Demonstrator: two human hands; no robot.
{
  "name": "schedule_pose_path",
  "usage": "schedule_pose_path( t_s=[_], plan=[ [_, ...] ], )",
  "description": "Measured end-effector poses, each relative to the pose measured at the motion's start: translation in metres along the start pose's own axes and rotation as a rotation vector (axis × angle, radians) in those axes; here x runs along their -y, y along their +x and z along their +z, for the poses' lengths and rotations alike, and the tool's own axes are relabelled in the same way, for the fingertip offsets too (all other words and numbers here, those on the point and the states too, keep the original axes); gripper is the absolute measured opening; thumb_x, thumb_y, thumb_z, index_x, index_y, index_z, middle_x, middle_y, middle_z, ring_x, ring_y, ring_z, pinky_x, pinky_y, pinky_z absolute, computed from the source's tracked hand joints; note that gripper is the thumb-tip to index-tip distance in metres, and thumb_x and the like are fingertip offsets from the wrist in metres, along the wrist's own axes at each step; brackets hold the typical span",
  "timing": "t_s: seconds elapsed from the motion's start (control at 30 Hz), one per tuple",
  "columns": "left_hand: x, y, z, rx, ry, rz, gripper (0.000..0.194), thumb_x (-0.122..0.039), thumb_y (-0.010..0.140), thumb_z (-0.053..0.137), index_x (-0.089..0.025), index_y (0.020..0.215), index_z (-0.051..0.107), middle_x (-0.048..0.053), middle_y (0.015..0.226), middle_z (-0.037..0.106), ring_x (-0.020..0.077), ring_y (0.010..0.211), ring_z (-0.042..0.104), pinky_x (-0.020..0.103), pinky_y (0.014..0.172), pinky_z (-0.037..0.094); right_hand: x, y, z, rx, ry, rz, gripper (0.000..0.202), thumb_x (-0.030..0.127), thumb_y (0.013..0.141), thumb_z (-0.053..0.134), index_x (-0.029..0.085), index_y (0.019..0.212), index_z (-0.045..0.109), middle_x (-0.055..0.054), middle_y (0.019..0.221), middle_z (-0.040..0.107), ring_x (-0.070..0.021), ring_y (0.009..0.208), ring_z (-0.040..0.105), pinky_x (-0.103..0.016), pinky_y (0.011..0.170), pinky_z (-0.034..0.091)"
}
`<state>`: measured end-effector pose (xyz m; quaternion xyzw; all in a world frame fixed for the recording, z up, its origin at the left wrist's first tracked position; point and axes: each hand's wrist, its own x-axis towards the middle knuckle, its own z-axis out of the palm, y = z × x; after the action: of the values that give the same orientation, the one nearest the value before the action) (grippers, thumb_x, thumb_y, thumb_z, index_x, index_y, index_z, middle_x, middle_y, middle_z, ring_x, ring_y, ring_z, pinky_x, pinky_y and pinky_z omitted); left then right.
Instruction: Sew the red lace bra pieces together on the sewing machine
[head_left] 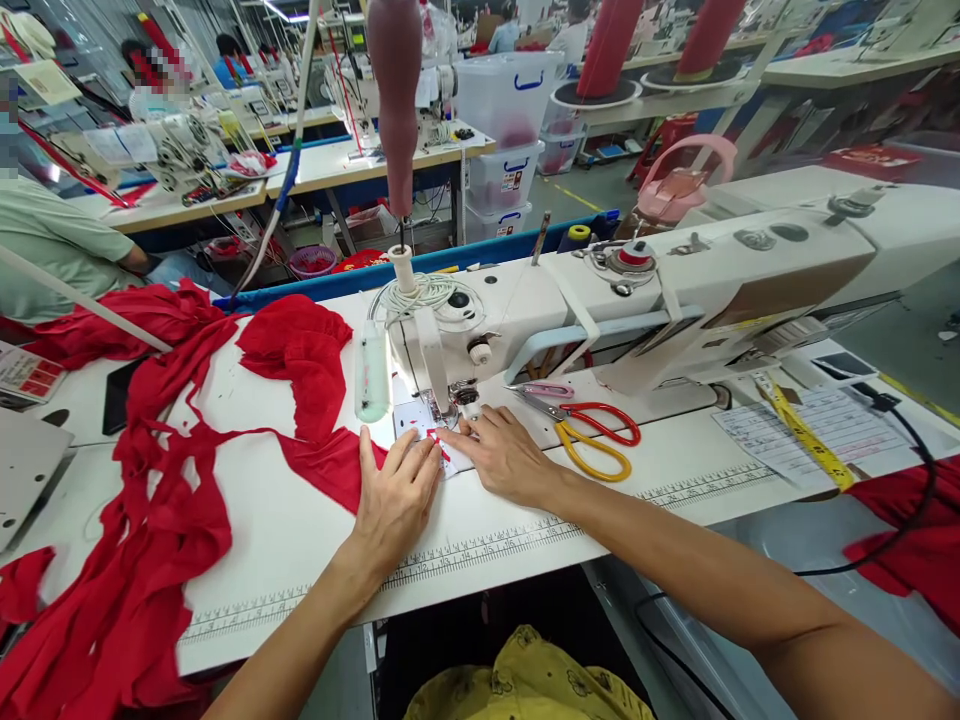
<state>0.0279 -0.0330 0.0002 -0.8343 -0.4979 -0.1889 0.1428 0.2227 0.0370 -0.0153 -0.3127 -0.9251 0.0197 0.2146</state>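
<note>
My left hand [397, 490] lies palm down at the left of the needle area, its thumb apart and fingers stretched over the edge of the red fabric [326, 470]. My right hand [510, 458] rests flat on the other side, fingertips beside the presser foot [444, 408] of the white sewing machine [517, 300]. Between the fingertips of both hands, small red bits [437, 440] show on the pale needle plate [409, 415]. Whether the fingertips pinch any cloth there, I cannot make out. Scissors [592, 425] with one red and one yellow handle lie right of my right hand.
A heap of red cloth [150, 470] spreads over the table's left side. A printed ruler strip [510, 540] runs along the front edge. At right are a written sheet [810, 435] and a yellow measuring tape [810, 430]. Another person's sleeve [52, 240] shows at far left.
</note>
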Motion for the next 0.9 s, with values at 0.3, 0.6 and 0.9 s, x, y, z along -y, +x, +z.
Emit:
schedule_pose_path(
  t_s=[0.3,0.6,0.9],
  plan=[
    [0.004,0.007,0.006,0.017,0.004,-0.013,0.029,-0.011,0.098,0.048,-0.015,0.122,0.063,0.012,0.124,0.071,0.0314,0.117,0.065,0.077,0.113,0.009,-0.007,0.001,0.001,-0.160,0.034,0.013,0.033,0.001,0.088,0.044,0.014,0.105,0.070,-0.008,0.086,0.056,-0.0222,0.086,0.044,-0.035,0.077,0.032],
    [0.008,0.012,0.011,0.025,-0.039,-0.055,0.028,-0.015,0.099,0.048,-0.016,0.124,0.062,0.012,0.125,0.071,0.0288,0.116,0.066,0.076,0.113,0.010,-0.010,0.000,0.003,-0.228,0.049,-0.016,0.031,0.001,0.086,0.044,0.015,0.098,0.070,-0.008,0.085,0.058,-0.0214,0.083,0.047,-0.036,0.076,0.037],
    [0.008,0.006,0.003,-0.039,-0.150,-0.083,0.025,-0.017,0.098,0.051,-0.019,0.119,0.064,0.009,0.119,0.073,0.0284,0.121,0.063,0.071,0.117,0.011,0.026,-0.003,-0.100,-0.334,0.810,-0.164,0.033,0.005,0.091,0.048,0.020,0.115,0.064,-0.006,0.094,0.069,-0.0167,0.084,0.063,-0.030,0.071,0.052]
  ],
)
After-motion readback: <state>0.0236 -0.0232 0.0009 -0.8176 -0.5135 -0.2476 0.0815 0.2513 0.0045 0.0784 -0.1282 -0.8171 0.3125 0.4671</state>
